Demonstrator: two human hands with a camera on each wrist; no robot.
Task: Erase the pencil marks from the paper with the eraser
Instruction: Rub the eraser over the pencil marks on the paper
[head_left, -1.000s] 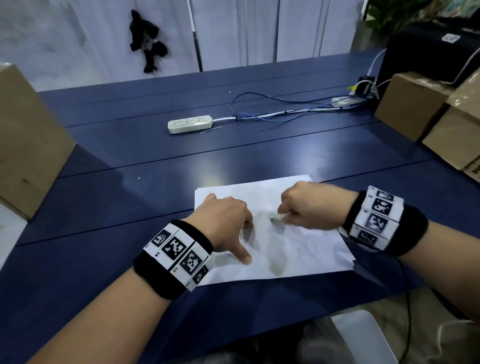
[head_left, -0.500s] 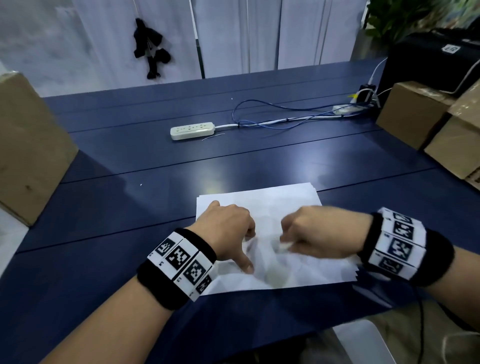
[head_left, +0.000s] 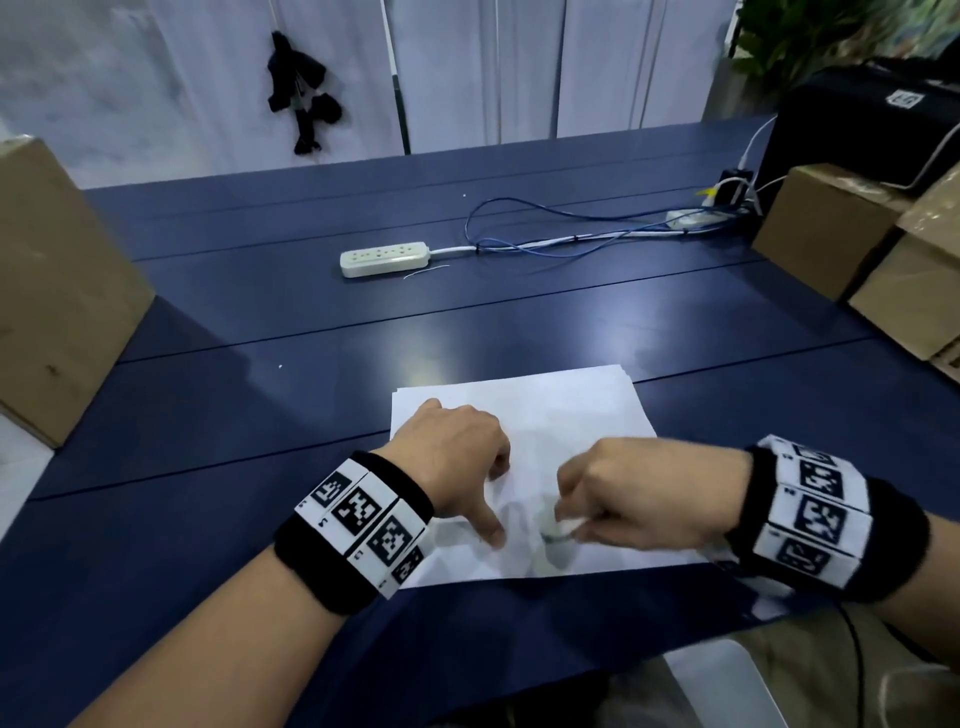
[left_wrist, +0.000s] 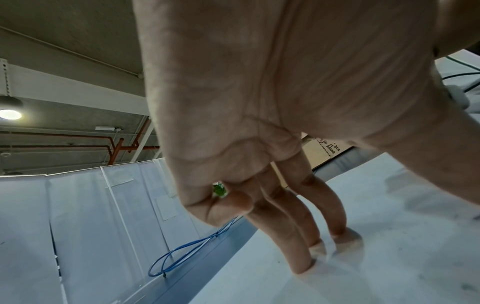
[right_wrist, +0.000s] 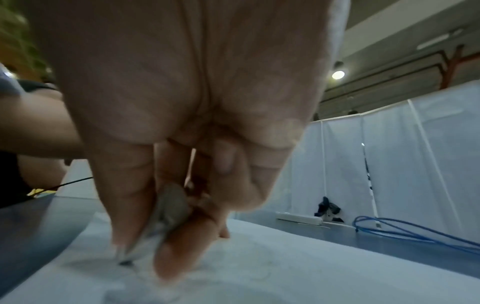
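Observation:
A white sheet of paper (head_left: 545, 410) lies on the dark blue table (head_left: 260, 415) near its front edge, with faint grey smudges in its middle. My right hand (head_left: 613, 499) pinches a small whitish eraser (head_left: 563, 527) and presses its tip onto the paper (right_wrist: 285, 257); the eraser (right_wrist: 166, 207) sits between thumb and fingers. My left hand (head_left: 457, 457) holds the sheet down with straight fingertips (left_wrist: 345, 238) and the thumb on the paper (left_wrist: 389, 246), just left of the eraser.
A white power strip (head_left: 384, 257) with blue and white cables (head_left: 545, 234) lies further back on the table. Cardboard boxes stand at the left (head_left: 57, 291) and right (head_left: 831, 228) edges. White partition panels (head_left: 519, 67) close off the far side.
My right hand with the eraser has slid down the sheet towards me and the front edge. My left hand keeps pressing the paper in about the same spot.

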